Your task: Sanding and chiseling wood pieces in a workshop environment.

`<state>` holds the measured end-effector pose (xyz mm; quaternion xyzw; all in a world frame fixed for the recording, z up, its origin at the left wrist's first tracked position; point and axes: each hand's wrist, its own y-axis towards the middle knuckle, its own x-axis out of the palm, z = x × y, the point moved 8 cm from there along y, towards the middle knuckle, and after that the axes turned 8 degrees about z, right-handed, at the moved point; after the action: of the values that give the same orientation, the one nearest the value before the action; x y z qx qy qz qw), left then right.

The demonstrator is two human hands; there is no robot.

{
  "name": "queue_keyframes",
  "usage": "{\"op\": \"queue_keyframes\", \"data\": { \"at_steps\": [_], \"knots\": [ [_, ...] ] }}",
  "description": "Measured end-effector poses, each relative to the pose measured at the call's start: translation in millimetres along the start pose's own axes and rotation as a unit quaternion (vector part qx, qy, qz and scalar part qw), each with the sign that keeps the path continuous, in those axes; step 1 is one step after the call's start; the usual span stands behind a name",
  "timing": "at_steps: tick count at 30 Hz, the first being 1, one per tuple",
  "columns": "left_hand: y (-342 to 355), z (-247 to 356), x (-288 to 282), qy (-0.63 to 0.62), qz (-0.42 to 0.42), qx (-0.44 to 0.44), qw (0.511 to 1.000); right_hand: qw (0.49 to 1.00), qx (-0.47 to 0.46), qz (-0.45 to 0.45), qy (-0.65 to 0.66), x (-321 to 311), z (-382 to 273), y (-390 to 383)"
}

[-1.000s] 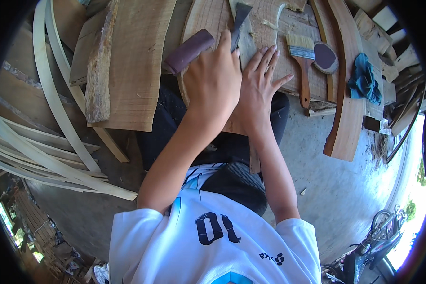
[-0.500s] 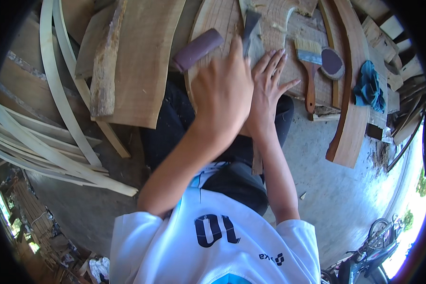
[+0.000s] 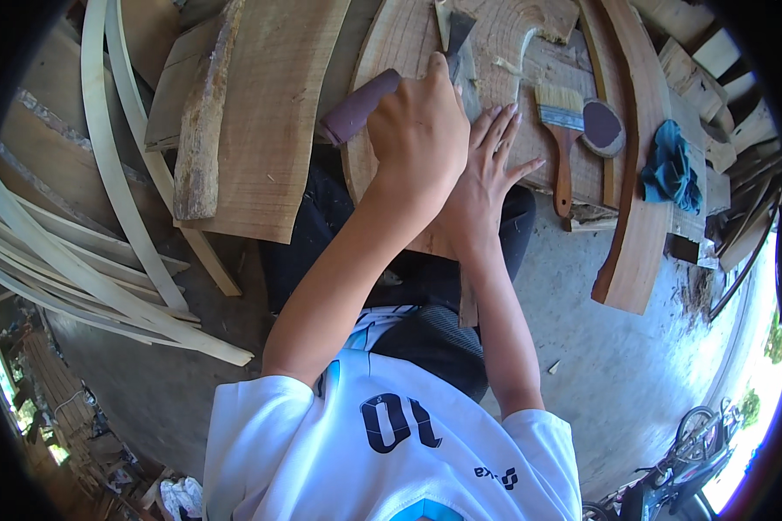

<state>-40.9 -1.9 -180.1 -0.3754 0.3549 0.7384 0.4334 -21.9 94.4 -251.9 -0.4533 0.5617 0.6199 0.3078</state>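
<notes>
My left hand [image 3: 421, 126] is closed round a putty knife [image 3: 458, 33], its index finger stretched along the tool. The handle is hidden in the fist, and the dark blade points away from me over a wooden board [image 3: 391, 43] with a curved cut-out. To the right of it, my right hand [image 3: 487, 169] lies flat on the board, fingers spread. Greyish filler shows on the wood near the blade. A purple sandpaper roll [image 3: 356, 108] lies left of my left hand. Right of my right hand are a wide paintbrush [image 3: 562, 130] and a round purple sanding disc [image 3: 602, 128].
A teal cloth [image 3: 672, 165] rests on a long curved plank [image 3: 630, 243] at the right. Wide boards [image 3: 261, 130] and bent thin strips [image 3: 117, 156] are at the left. Wood offcuts [image 3: 699, 82] pile up far right. A motorcycle [image 3: 686, 460] stands at the lower right.
My left hand and the putty knife have moved a little away from me along the board. My right hand stays flat in nearly the same place.
</notes>
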Motion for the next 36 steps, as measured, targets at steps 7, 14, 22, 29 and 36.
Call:
{"op": "queue_keyframes", "data": {
  "at_steps": [7, 14, 22, 29, 36],
  "knots": [
    [-36, -6, -15, 0.023, -0.027, 0.004, 0.999, 0.999, 0.034, -0.002, 0.016, 8, 5, 1],
    [-35, 3, -17, 0.027, 0.037, 0.028, 0.999, 1.0, 0.014, -0.006, -0.026, 13, 10, -5],
    [-4, 3, -9, 0.033, 0.033, 0.029, 0.998, 0.997, 0.007, 0.019, 0.07, -3, 4, -2],
    [-6, -60, 6, -0.45, 0.011, -0.059, 0.891, 0.968, 0.036, 0.134, 0.207, -25, 29, 28],
    [-67, -75, -38, -0.656, -0.112, -0.167, 0.727, 0.944, -0.082, 0.134, 0.292, -1, 34, 155]
  ]
}}
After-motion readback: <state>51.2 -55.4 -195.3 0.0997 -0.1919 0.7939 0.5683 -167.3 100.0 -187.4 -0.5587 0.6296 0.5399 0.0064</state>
